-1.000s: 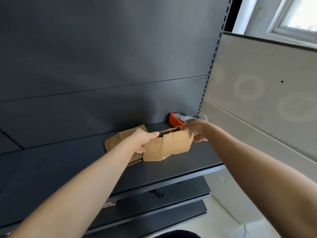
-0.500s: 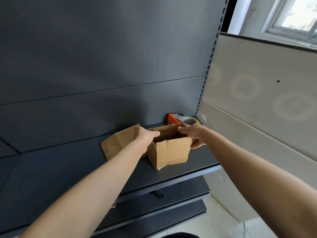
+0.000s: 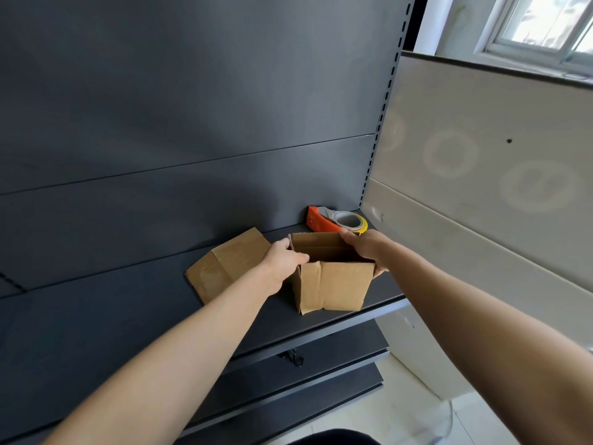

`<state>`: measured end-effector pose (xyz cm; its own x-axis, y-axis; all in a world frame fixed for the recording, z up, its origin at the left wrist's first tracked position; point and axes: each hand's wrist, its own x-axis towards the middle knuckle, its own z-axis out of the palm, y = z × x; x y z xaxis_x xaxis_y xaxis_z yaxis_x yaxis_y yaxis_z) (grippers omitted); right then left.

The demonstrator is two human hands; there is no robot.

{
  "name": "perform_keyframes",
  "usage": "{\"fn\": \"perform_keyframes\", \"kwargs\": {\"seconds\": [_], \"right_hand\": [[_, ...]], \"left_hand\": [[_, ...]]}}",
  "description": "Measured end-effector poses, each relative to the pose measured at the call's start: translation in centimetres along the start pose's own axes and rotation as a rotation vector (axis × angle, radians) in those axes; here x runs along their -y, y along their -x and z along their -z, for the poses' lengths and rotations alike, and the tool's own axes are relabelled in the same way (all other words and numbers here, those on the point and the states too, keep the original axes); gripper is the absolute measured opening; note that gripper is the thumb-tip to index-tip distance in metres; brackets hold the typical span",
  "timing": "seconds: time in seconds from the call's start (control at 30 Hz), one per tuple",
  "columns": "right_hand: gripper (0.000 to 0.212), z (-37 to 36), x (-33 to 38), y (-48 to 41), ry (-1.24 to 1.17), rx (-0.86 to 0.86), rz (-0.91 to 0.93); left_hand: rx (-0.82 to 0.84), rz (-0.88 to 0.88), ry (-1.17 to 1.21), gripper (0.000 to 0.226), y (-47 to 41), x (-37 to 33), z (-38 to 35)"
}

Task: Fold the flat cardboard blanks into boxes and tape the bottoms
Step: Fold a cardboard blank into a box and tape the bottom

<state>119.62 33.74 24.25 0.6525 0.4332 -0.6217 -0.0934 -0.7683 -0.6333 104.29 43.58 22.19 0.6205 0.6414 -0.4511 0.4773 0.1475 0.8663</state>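
Left hand [image 3: 282, 263] and right hand [image 3: 364, 247] grip the opened box's [image 3: 333, 285] rim; dark interior, contents unclear.

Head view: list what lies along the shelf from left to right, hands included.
flat cardboard blank → left hand → opened box → right hand. The tape dispenser behind the opened box overlaps it, so it is left out.
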Motion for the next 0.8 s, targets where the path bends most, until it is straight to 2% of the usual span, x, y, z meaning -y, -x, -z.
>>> {"fn": "perform_keyframes", "kwargs": {"seconds": [0.2, 0.37, 0.53, 0.8], "right_hand": [[0.058, 0.49, -0.16, -0.01, -0.056, -0.003, 0.030], [0.051, 1.01, -0.24, 0.15, -0.142, 0.101, 0.046], [0.051, 0.97, -0.26, -0.08, -0.197, 0.121, 0.026], [0.054, 0.66, -0.41, -0.77, -0.136, 0.014, 0.027]], "left_hand": [[-0.001, -0.043, 0.063, 0.053, -0.14, -0.11, 0.21], [0.041, -0.057, 0.096, 0.047, 0.02, 0.00, 0.31], [0.014, -0.049, 0.053, 0.050, 0.05, 0.05, 0.33], [-0.083, -0.166, 0.130, 0.048, 0.66, 0.43, 0.31]]}}
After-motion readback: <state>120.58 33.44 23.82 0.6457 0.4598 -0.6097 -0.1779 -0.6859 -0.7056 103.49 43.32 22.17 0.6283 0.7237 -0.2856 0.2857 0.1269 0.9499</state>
